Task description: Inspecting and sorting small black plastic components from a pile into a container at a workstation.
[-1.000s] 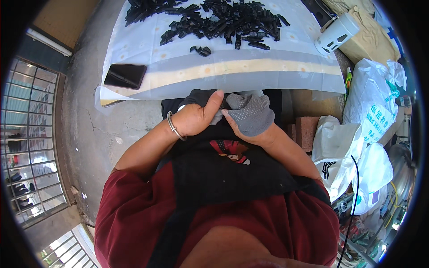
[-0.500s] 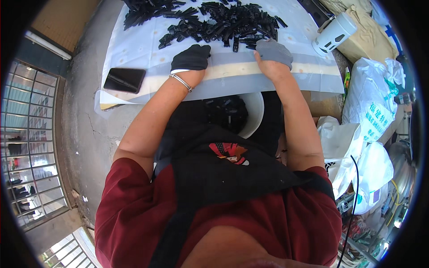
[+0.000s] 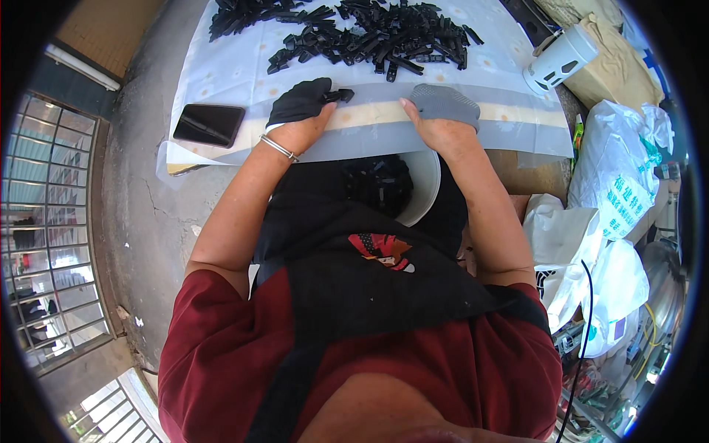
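My left hand [image 3: 299, 111], in a black fingerless-looking glove, is closed on a small black plastic piece [image 3: 340, 95] that sticks out past the fingers. My right hand [image 3: 445, 111], in a grey dotted glove, rests over the table's near edge with its thumb held out towards the left. I see nothing in it, and its fingertips are partly hidden. Beyond both hands lies a loose pile of similar black pieces [image 3: 399, 33]. Below the table edge, a white bucket [image 3: 427, 192] by my lap holds more dark pieces [image 3: 380, 184].
The table has a pale flowered cloth [image 3: 244, 81] under clear plastic sheeting. A black phone [image 3: 209, 124] lies at its left. At the right stands a white tumbler [image 3: 561, 57]. White bags [image 3: 609, 159] and a brown sack [image 3: 617, 63] crowd the right side.
Both hands have drawn back from the pile towards the near edge. The left hand has shifted left and now shows a black piece in its fingers. The right has moved slightly left.
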The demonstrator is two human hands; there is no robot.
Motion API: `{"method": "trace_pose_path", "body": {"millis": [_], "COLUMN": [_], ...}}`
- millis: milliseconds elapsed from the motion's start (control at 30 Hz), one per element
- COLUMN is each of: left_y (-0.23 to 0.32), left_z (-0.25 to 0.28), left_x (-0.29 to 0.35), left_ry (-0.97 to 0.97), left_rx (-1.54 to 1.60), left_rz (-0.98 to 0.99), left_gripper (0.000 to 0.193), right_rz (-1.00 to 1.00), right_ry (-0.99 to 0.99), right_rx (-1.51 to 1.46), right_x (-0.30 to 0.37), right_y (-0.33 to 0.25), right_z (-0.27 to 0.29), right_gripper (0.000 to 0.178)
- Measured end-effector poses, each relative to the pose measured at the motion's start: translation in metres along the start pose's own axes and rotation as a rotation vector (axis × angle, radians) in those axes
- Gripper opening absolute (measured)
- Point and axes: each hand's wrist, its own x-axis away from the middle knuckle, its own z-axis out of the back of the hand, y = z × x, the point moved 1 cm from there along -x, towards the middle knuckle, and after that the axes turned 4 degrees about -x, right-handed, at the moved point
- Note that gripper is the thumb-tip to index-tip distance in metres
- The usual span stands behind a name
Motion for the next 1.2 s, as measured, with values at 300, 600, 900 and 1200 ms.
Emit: {"method": "trace_pose_path", "body": {"millis": [300, 600, 900, 1200], "left_y": [-0.004, 0.025, 0.050, 0.058], "left_z": [0.005, 0.006, -0.006, 0.013], "left_x": [0.005, 0.015, 0.046, 0.054], "left_ry": [0.048, 0.207, -0.210, -0.427], "left_rx": [0.103, 0.386, 1.227, 0.886], "left_rz": [0.075, 0.276, 0.363, 0.268], "left_gripper": [0.028, 0.032, 0.017, 0.029], "right_rz": [0.236, 0.287, 0.457, 0.471], "right_ry": [0.260, 0.264, 0.400, 0.286], "right_rx": [-0.140, -0.390, -0.193, -0.550], "right_x": [0.019, 0.039, 0.047, 0.052], "right_y": [-0.013, -0.049, -0.055, -0.042], "right_z": [0.003, 0.006, 0.009, -0.004], "right_gripper": [0.025, 0.026, 0.021, 0.013]}}
